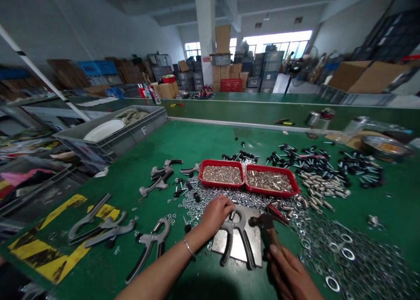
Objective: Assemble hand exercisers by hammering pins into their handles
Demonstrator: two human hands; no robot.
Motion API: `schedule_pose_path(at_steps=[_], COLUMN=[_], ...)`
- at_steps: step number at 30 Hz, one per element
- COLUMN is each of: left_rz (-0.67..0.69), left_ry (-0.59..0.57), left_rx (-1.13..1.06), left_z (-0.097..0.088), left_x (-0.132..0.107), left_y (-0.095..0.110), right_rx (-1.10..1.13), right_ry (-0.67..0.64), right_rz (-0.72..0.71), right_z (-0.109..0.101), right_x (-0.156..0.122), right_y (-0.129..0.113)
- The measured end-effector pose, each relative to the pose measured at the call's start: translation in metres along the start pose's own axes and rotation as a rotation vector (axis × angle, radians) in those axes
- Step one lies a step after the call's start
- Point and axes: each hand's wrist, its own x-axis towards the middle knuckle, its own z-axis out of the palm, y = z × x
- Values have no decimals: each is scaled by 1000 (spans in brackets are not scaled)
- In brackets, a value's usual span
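My left hand (219, 211) is closed, with its fingertips pinched at the top of a grey hand grip exerciser (234, 234) with black handle pads. Whether a small part sits between those fingers is hidden. The exerciser lies on a square metal plate (254, 241), its handles towards me. In my right hand (292, 269) is a hammer (267, 223), gripped by its wooden handle; its head is over the plate's right edge, beside the exerciser. Close to the plate's upper right corner lies a red-handled tool (278, 213). Another hand grip exerciser (152, 243) rests left of my left forearm.
Two red trays (221, 185) (272, 193) hold small metal parts. Around them lie nuts, black-headed bolts (311, 160), metal sleeves (323, 188) and washers (348, 252). Loose grip parts (101, 225) lie at left, below a grey crate (131, 136). Pliers (285, 122) lie farther back.
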Motion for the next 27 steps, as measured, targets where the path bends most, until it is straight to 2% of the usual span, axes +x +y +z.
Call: schedule_pose_path(at_steps=[2,4,6,8,11,15,17,19,21,23,25,27], left_rz=[72,216,388,495,440,264,250,267,279,263,258,275], left_ry=[15,19,-9,-62,-90,55,76,23,-62,-118,-130,-120], left_rx=[122,310,478,559,513,312,264,274,331,403,458,480], left_z=[1,2,3,3,-1,-11,-18,-23,-27,-27,-26,-24], left_x=[-3,-5,-4,-2,-2,-22,-38,-52,-59,-60,-57,-54], left_y=[0,-1,-4,-6,-5,1,4,7,9,10,10,8], right_rx=[19,25,-8,-63,-256,-718,-858,-951,-1065,-1167,-1172,-1135], right_ry=[-1,17,55,91,29,-120,-107,-68,-88,-182,-256,-236], right_rz=[-4,4,-2,-40,-118,-321,-460,-558,-546,-456,-416,-454], right_z=[1,3,5,3,-3,-6,0,10,18,24,25,24], right_x=[-1,-4,-9,-11,-7,-2,-1,6,18,32,42,46], right_y=[-1,-3,-5,-9,-24,-70,-94,-108,-112,-109,-107,-107])
